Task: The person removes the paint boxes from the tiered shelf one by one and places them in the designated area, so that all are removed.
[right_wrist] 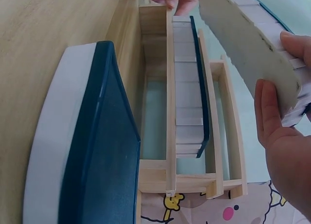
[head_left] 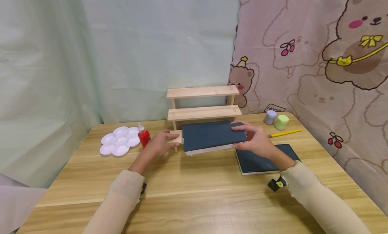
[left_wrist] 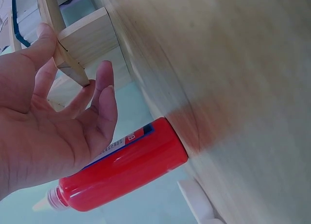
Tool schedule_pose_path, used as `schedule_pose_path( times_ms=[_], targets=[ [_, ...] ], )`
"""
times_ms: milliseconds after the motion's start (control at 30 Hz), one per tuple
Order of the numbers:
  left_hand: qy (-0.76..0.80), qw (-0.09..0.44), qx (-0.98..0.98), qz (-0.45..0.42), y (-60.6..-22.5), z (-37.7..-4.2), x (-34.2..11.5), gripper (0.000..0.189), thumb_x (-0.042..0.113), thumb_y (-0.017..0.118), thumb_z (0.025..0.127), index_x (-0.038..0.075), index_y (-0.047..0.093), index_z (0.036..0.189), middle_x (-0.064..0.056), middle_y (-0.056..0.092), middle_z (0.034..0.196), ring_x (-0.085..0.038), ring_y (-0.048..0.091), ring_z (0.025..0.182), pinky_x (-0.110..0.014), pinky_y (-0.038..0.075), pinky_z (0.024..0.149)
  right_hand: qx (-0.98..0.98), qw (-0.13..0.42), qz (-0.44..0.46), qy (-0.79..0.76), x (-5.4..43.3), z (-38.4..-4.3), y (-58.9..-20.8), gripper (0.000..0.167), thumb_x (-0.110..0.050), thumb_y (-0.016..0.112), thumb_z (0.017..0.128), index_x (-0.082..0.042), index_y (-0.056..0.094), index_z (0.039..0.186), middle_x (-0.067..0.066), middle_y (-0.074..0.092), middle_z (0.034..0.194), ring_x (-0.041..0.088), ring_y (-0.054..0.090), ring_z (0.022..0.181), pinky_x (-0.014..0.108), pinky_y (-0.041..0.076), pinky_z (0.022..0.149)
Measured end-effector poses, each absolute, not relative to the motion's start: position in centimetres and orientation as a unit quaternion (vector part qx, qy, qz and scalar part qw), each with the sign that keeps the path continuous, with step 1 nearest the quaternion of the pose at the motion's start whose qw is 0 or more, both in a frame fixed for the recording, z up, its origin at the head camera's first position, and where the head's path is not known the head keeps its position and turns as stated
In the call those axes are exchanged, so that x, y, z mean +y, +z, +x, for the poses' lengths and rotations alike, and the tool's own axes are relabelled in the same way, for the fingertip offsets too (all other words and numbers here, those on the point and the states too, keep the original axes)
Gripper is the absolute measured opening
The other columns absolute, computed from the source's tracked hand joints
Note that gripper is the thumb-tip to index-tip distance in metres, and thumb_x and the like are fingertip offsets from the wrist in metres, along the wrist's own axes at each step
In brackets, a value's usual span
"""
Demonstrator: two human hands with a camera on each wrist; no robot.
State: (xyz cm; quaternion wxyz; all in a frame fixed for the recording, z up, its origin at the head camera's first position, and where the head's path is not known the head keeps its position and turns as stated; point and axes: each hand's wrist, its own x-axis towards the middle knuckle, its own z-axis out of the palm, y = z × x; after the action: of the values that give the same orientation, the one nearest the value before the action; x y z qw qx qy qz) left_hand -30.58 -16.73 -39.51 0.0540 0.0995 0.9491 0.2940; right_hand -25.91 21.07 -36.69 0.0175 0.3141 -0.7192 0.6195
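My right hand (head_left: 257,141) grips the right end of a flat case (head_left: 212,135) with a dark blue top and white sides, its thumb and fingers on opposite faces. The case is raised in front of a three-step wooden display shelf (head_left: 204,112). In the right wrist view its pale underside faces the camera, and a similar case (right_wrist: 188,83) rests on the lowest step, hidden behind the held one in the head view. My left hand (head_left: 160,143) pinches the left end of the lowest board (head_left: 175,137), thumb above, fingers curled beneath.
A red paint bottle (head_left: 143,136) stands close to my left hand, beside a white flower-shaped palette (head_left: 120,140). On the right, another blue-topped case (head_left: 257,163) lies on the table below my right forearm. Behind it are a yellow-handled brush (head_left: 286,133), a purple jar (head_left: 270,117) and a green jar (head_left: 281,122).
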Motion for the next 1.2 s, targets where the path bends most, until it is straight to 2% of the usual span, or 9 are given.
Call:
schedule_pose_path(
  times_ms=[267, 800, 1200],
  targets=[
    [0.296, 0.059, 0.949, 0.092, -39.31, -30.44, -16.68, 0.052, 0.032, 0.074, 0.089, 0.020, 0.060, 0.138, -0.022, 0.038, 0.153, -0.045, 0.036, 0.139, -0.059, 0.035, 0.110, -0.719, 0.006, 0.307, 0.624, 21.08, -25.87, -36.87, 0.058, 0.017, 0.078, 0.071, 0.015, 0.059, 0.126, 0.030, 0.039, 0.146, 0.016, 0.061, 0.114, 0.029, 0.057, 0.084],
    [0.288, 0.061, 0.951, 0.092, -39.23, -30.23, -16.58, 0.053, 0.031, 0.075, 0.089, 0.020, 0.060, 0.138, -0.022, 0.038, 0.153, -0.045, 0.036, 0.139, -0.058, 0.036, 0.109, -0.728, 0.012, 0.307, 0.613, 21.09, -25.69, -37.25, 0.057, 0.015, 0.080, 0.070, 0.013, 0.060, 0.124, 0.026, 0.045, 0.144, 0.014, 0.054, 0.122, 0.026, 0.056, 0.085],
    [0.275, 0.054, 0.955, 0.101, -39.28, -30.49, -16.61, 0.053, 0.031, 0.075, 0.089, 0.020, 0.060, 0.138, -0.024, 0.039, 0.152, -0.046, 0.038, 0.138, -0.059, 0.036, 0.109, -0.739, -0.013, 0.289, 0.609, 21.37, -25.45, -37.31, 0.058, 0.011, 0.082, 0.072, 0.009, 0.061, 0.127, 0.021, 0.044, 0.147, 0.015, 0.058, 0.118, 0.029, 0.057, 0.086]
  ],
)
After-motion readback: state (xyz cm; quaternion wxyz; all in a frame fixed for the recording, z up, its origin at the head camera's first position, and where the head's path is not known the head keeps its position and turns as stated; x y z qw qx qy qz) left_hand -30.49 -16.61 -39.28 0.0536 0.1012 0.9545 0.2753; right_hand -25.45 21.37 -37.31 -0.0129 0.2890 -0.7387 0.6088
